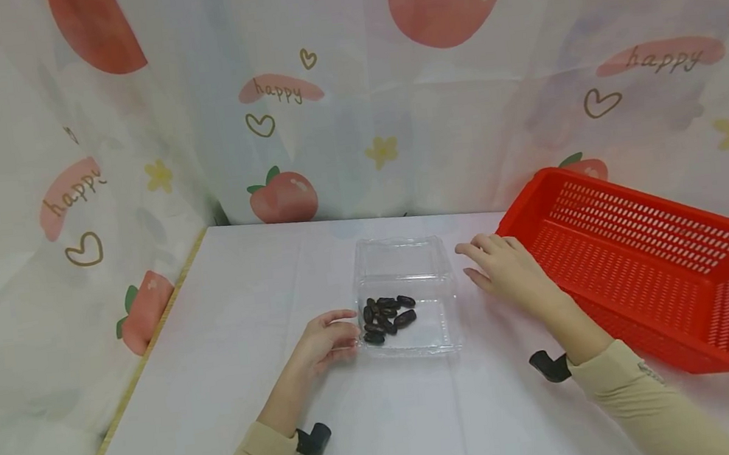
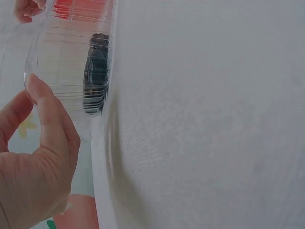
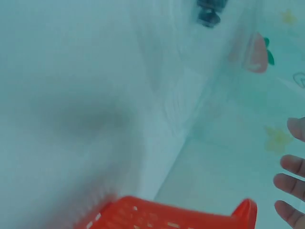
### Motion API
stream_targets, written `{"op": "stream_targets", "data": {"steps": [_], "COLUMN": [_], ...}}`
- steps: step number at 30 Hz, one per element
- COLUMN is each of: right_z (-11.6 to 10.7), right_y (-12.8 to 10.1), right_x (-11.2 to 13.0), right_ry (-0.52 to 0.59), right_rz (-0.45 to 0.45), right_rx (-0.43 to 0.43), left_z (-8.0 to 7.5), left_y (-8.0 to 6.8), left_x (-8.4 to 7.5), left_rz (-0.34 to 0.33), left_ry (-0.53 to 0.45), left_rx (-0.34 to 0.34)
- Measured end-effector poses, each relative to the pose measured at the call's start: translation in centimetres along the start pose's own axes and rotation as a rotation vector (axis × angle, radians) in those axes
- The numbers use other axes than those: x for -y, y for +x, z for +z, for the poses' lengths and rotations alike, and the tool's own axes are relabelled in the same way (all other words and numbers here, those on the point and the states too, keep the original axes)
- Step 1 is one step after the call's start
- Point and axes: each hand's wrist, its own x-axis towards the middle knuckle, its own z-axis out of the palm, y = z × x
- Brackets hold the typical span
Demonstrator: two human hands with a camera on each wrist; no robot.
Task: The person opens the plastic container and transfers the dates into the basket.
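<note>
A clear plastic box (image 1: 405, 294) sits open in the middle of the white table, with several dark oval pieces (image 1: 387, 316) lying in its near left part. My left hand (image 1: 341, 331) grips the box at its near left corner. In the left wrist view the thumb (image 2: 45, 114) presses on the clear rim (image 2: 71, 57), and the dark pieces (image 2: 95, 71) show through the wall. My right hand (image 1: 476, 262) hovers flat with straight fingers just right of the box and holds nothing. Its fingertips (image 3: 291, 185) show at the edge of the blurred right wrist view.
A red slatted basket (image 1: 642, 265) lies tilted at the right, close behind my right hand; its rim (image 3: 167, 214) shows in the right wrist view. Printed curtains close off the back and left. A wooden strip (image 1: 133, 378) marks the table's left edge.
</note>
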Motion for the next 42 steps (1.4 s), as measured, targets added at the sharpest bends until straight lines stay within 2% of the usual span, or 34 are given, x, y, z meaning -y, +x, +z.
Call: {"op": "stream_targets", "data": {"steps": [7, 14, 26, 32, 42], "right_z": [1.9, 3.4, 6.0, 7.0, 7.5], "right_y": [0.2, 0.8, 1.3, 1.4, 1.4], "right_x": [2.4, 4.5, 6.6, 6.9, 6.8], "right_ry": [0.013, 0.022, -0.03, -0.05, -0.073], "right_rz": [-0.048, -0.143, -0.274, -0.283, -0.231], "right_rx": [0.086, 0.107, 0.133, 0.162, 0.203], "left_z": [0.1, 0.4, 0.2, 0.2, 0.1], "left_y": [-0.5, -1.6, -0.1, -0.1, 0.1], "left_x": [-0.4, -1.5, 0.0, 0.0, 0.1], "left_rz": [-0.007, -0.001, -0.003, -0.008, -0.014], "left_ry": [-0.005, 0.006, -0.008, -0.003, -0.017], "left_rx": [0.008, 0.036, -0.024, -0.022, -0.031]}}
